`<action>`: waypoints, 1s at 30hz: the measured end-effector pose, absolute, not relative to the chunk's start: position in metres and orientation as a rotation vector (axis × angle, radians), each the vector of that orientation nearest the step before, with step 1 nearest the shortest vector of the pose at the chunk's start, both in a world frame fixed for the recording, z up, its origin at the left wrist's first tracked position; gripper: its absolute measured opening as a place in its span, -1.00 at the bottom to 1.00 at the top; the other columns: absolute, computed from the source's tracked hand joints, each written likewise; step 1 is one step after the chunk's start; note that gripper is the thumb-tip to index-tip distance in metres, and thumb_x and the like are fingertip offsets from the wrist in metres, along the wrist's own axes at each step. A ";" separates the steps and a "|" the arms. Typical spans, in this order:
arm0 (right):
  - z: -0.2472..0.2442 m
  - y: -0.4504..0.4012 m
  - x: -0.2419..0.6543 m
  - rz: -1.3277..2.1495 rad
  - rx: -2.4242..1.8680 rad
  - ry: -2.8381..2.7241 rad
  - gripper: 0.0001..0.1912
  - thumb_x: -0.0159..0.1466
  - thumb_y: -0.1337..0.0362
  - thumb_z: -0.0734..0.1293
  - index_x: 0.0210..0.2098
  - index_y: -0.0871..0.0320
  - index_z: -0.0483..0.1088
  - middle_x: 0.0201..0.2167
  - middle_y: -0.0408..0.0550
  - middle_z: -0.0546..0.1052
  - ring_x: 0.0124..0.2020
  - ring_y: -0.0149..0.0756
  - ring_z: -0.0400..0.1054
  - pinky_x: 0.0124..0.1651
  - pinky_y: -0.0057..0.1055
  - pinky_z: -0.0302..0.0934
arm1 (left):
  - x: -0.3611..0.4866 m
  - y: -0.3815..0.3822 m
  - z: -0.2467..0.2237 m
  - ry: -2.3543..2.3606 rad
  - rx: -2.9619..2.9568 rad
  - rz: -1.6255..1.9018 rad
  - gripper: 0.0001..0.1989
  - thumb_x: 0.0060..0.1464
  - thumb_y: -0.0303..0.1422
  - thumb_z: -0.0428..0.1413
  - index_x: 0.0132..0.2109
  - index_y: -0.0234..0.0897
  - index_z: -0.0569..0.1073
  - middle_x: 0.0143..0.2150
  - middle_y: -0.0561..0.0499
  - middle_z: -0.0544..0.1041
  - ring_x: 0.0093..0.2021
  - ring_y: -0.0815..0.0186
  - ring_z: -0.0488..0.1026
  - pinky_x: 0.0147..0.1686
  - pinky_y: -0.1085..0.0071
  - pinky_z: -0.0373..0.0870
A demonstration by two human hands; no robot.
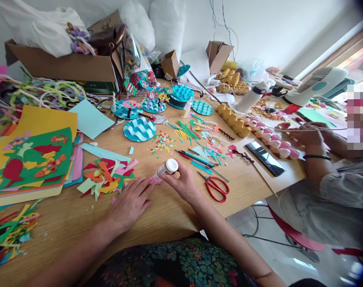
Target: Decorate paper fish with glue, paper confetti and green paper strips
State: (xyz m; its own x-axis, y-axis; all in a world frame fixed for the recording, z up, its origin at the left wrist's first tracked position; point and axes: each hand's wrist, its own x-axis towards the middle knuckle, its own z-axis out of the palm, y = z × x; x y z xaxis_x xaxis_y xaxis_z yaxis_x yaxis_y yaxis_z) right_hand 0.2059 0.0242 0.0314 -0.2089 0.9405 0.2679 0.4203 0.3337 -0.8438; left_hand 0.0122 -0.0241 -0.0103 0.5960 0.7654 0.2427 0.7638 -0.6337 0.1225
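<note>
My right hand grips a small white glue bottle with print on its side. The bottle is tilted, its round white end facing up and its lower end at a pink paper piece. Stretched flat on the table, my left hand has its fingertips at the left edge of that pink piece. Part of the piece is hidden by hand and bottle. Red-handled scissors lie to the right of my right hand. Left of the bottle is a pile of coloured paper scraps.
Stacked coloured paper with cut-out fish covers the left side. Blue wavy discs and pens lie beyond my hands. On the right are a phone, a white bottle and a co-worker's hands. A cardboard box stands behind.
</note>
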 end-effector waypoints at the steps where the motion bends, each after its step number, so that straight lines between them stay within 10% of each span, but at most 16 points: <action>1: 0.031 0.024 0.206 0.807 -1.210 -1.784 -0.75 0.07 0.12 0.36 -0.39 0.18 0.32 -0.51 -0.15 0.39 -0.47 -0.40 0.22 -0.40 -0.48 0.11 | 0.012 -0.024 -0.010 1.340 2.802 0.434 -0.61 0.12 -0.36 -0.04 0.10 -0.35 0.29 0.07 -0.16 0.37 0.07 0.08 0.26 0.02 0.09 0.27; 30: 0.033 0.023 0.203 0.853 -1.212 -1.824 -0.78 0.08 0.12 0.36 -0.44 0.15 0.34 -0.50 -0.17 0.41 -0.46 -0.39 0.26 -0.38 -0.49 0.11 | 0.014 -0.023 -0.011 1.323 2.774 0.472 -0.63 0.10 -0.41 -0.02 0.08 -0.38 0.30 0.06 -0.16 0.37 0.07 0.08 0.24 0.03 0.10 0.26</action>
State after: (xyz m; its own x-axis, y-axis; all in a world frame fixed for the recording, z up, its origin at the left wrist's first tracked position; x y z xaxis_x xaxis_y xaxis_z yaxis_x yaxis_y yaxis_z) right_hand 0.2034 0.0233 0.0335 -0.2504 0.9396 0.2331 0.4234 0.3229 -0.8464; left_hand 0.0137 -0.0235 -0.0109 0.5918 0.7639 0.2574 0.7542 -0.6374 0.1577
